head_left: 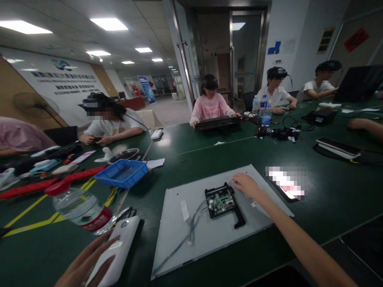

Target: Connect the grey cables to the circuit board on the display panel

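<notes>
Green table (191, 159): circuit board (222, 203) sits in black bracket (240, 219), apparently cabled; fastening unverified. Left hand (86, 257), loosely open, overlies white power bank (127, 241); right hand (247, 185), fingers curled, contents indeterminable.

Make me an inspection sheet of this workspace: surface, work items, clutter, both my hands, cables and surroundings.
Surface: green table, most crowded at left and far right.
Work items: grey panel lying flat, carrying a circuit board in a black bracket.
Clutter: tilted water bottle, blue bin, lit phone.
Left hand: fingers spread over a white device.
Right hand: at the panel, beside the bracket's upper right; grip unclear.
Cables: thin wires run from the board's left across the panel; black cables bunch at far right.
Surroundings: people seated around; glass door behind.
</notes>
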`<state>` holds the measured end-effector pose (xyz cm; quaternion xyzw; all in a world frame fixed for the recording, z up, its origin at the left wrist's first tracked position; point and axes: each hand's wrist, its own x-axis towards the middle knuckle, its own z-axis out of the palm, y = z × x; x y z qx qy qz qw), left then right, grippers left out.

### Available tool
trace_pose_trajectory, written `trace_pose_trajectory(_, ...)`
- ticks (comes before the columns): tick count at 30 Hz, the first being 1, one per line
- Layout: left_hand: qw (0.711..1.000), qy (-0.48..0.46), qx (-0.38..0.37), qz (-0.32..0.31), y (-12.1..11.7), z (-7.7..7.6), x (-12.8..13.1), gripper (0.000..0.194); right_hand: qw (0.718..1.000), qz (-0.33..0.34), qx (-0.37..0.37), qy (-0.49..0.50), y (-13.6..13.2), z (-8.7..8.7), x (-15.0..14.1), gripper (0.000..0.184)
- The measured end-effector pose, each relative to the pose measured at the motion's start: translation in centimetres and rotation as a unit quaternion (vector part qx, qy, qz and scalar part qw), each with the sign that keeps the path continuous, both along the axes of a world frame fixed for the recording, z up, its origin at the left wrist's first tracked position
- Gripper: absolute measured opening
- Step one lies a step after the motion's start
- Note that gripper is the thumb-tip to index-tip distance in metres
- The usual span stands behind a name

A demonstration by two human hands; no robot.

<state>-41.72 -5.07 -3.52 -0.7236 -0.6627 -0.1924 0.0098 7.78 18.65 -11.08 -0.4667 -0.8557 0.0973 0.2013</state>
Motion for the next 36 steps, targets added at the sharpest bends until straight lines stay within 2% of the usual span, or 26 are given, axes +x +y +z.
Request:
trace_pose_trajectory(3,0.998,0.012,0.055,0.009,2.4,1.5,3.5,0.037,0.999,-0.010,-0.004,-0.039,-0.3,0.7,-0.5,0.022)
trace_pose_trajectory(6,0.998,-0.005,0.062,-0.010,5.6,2.5,9.5,0.038,0.998,-0.019,-0.001,-0.054,-0.7,1.5,-0.9,0.021)
trace_pose_trajectory(8,0.996,-0.031,0.060,-0.055,7.9,2.8,13.8,0.036,0.998,-0.022,0.002,-0.056,-0.9,1.8,-1.1,0.021)
trace_pose_trajectory(12,0.985,-0.070,-0.014,-0.158,12.2,2.2,21.2,0.040,0.998,-0.029,0.005,-0.057,-1.0,2.0,-1.0,0.022)
trace_pose_trajectory(15,0.975,-0.059,-0.089,-0.197,14.2,0.9,24.2,0.056,0.999,-0.017,-0.001,-0.051,-1.0,2.0,-0.6,0.021)
trace_pose_trajectory(19,0.956,-0.019,-0.195,-0.217,15.2,-0.5,25.0,0.099,0.999,0.013,-0.007,-0.037,-0.7,2.0,0.1,0.021)
trace_pose_trajectory(21,0.952,-0.011,-0.224,-0.207,15.2,-0.8,24.7,0.108,0.999,0.016,-0.007,-0.038,-0.6,2.0,0.3,0.022)
trace_pose_trajectory(24,0.946,-0.044,-0.245,-0.205,15.2,-0.9,24.1,0.111,0.998,0.015,0.001,-0.054,-0.3,1.7,0.3,0.023)
trace_pose_trajectory(30,0.937,-0.130,-0.234,-0.225,15.1,-1.2,24.0,0.111,0.997,-0.005,0.025,-0.071,0.1,1.0,-0.1,0.026)
trace_pose_trajectory(33,0.938,-0.143,-0.223,-0.223,14.9,-1.3,24.0,0.109,0.997,-0.012,0.036,-0.061,-0.3,1.5,-0.5,0.025)
trace_pose_trajectory(36,0.938,-0.156,-0.211,-0.228,14.8,-1.6,23.9,0.106,0.999,0.008,0.025,-0.041,-0.7,2.5,-1.6,0.023)
